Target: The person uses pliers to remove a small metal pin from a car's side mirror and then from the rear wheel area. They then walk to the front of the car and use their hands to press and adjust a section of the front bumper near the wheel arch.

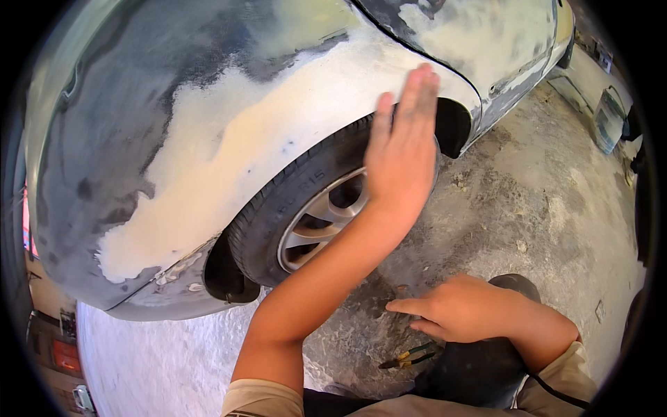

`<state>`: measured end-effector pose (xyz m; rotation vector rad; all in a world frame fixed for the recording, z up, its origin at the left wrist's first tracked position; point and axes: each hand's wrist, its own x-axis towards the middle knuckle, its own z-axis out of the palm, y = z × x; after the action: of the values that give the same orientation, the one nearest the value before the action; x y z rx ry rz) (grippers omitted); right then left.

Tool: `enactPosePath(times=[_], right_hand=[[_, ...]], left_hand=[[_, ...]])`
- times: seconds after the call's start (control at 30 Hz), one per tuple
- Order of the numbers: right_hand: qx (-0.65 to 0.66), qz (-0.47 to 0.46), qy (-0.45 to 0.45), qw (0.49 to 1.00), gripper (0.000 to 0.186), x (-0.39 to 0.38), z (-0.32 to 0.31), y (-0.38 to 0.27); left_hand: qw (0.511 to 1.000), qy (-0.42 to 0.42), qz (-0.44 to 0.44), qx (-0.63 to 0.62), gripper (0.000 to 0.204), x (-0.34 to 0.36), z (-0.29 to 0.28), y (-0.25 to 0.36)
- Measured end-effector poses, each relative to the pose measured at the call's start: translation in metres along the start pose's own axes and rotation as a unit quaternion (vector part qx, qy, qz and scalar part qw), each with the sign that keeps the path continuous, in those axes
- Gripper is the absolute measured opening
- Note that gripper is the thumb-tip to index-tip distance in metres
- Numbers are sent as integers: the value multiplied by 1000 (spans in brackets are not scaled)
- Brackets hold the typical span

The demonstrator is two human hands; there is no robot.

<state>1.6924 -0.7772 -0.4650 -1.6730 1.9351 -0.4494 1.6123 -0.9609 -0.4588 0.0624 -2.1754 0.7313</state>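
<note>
My left hand (403,149) is held out with its fingers stretched and slightly spread, the fingertips over the pale filler-coated fender (260,135) just above the wheel arch. It holds nothing, and its fingertips are a little blurred. Behind my wrist and forearm is the car's wheel (326,219), a black tire on a silver spoked rim, partly hidden. My right hand (458,307) hovers near my bent knee, index finger pointing left and the thumb side apart, other fingers curled, with nothing visible in it. Below it, pliers (406,356) with yellow-and-dark handles lie on the floor.
The car door (486,48), patched with filler, adjoins the fender at the upper right. A bluish translucent container (609,119) stands on the stained concrete floor (528,208) at the far right. A red object (67,355) is at the lower left.
</note>
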Motion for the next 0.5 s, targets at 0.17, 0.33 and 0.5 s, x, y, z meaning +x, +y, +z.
enactPosePath(times=[0.17,0.33,0.5], right_hand=[[29,-26,42,998,46,-15,1,13],[151,38,178,972,34,-57,-9,68],[355,296,419,782,27,-127,66,225]], left_hand=[[988,-42,129,-70,66,4,29,57],[840,-260,212,-426,50,-75,47,67],[746,-412,144,-503,40,-159,41,22]])
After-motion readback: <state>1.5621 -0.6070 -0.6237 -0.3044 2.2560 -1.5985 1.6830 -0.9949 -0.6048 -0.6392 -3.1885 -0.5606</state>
